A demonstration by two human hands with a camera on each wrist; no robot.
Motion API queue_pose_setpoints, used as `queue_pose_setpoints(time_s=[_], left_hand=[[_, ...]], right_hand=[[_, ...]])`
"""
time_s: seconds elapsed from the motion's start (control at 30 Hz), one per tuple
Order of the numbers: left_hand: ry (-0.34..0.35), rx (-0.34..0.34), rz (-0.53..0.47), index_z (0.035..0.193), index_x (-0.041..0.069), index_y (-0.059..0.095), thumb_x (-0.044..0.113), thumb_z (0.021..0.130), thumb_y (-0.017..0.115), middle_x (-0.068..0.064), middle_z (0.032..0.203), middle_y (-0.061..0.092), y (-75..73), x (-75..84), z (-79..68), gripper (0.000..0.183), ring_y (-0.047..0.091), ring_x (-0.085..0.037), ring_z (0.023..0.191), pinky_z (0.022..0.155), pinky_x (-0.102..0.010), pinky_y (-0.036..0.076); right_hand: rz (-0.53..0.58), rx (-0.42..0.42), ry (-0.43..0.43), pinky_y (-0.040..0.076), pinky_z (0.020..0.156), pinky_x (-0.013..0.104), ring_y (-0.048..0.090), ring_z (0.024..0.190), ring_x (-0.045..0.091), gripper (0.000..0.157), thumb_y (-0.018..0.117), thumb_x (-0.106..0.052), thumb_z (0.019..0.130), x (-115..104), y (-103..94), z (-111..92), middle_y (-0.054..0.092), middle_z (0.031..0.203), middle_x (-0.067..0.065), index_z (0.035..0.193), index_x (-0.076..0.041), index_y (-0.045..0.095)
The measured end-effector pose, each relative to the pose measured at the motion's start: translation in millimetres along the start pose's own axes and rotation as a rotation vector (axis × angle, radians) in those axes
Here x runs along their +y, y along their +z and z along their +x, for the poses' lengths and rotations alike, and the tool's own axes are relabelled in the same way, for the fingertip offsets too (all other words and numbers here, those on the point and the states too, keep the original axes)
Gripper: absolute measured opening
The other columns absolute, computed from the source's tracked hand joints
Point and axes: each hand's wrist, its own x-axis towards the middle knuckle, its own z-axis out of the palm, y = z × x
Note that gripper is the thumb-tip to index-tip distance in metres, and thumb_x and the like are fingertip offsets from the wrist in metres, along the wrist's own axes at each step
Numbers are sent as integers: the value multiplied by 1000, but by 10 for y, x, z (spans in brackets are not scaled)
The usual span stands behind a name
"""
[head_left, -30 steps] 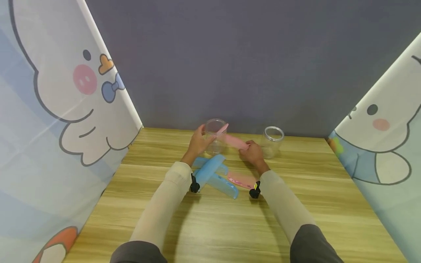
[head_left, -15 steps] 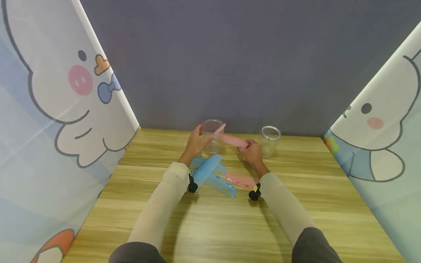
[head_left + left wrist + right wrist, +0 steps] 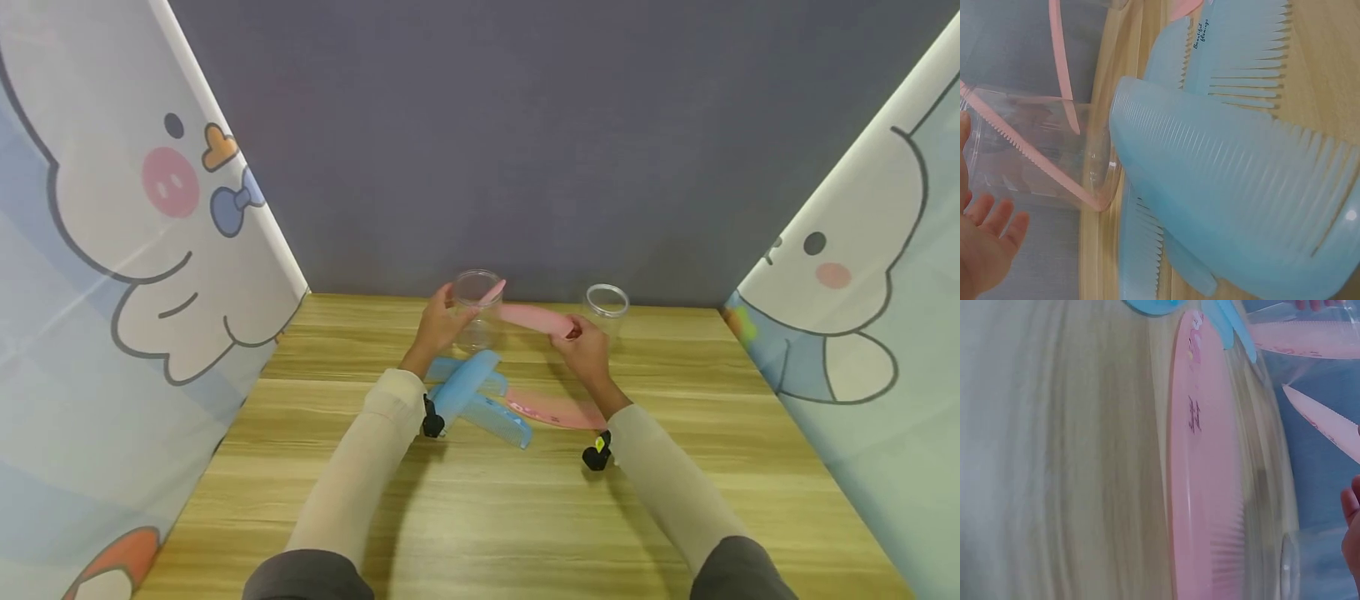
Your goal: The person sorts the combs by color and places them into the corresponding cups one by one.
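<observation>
Currently, left hand [image 3: 442, 323]: curved round the left jar [image 3: 476, 337], thumb on the near side; I take that hold as steadying, since the clear jar looks light enough to slide or tip.
Right hand [image 3: 585, 346]: narrow, pinching one end of the held comb [image 3: 534, 318]; I judge the end grip leaves most of its length free to point left.
Held comb: pink, raised off the surface [image 3: 480, 517] and stretching leftward from the right hand, its far tip beside the left jar's wall; I cannot tell whether they touch.
Inside comb [image 3: 492, 291]: also pink, leaning diagonally within the left jar, probably because it is too long to lie flat in there.
Right jar [image 3: 607, 315]: upright just beyond the right hand; I cannot make out any contact between them.
Blue combs [image 3: 467, 385]: crossed over one another on the surface, on my side of the left jar and near the left hand.
Loose comb [image 3: 551, 410]: pink, flat on the surface, nearer me than the right hand and just right of the blue combs.
</observation>
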Motion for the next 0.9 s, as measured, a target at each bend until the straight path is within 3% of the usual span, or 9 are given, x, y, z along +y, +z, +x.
queue_pose_setpoints(time_s=[0.27,0.5,0.9], left_hand=[[3,-1,5,157,5,33,38,94,72,-21,157,42,-6,2,6,81,48,-38,138,110,-55,46],[7,-9,-24,156,4,33,37,94,72,-21,158,41,-6,-19,12,80,47,-39,139,111,-57,44],[17,-12,-23,156,5,35,40,93,73,-20,157,43,-3,-51,19,81,48,-39,138,110,-57,45]], right_hand=[[1,11,-58,43,58,5,70,71,27,40,84,-13,78,-55,-262,-26,74,82,21,110,8,72],[7,9,-38,44,59,4,65,69,11,42,86,-18,78,-120,-460,8,76,84,19,112,4,73],[17,83,-54,42,63,2,57,70,-7,42,84,-18,82,-305,-790,227,75,93,24,116,4,72]])
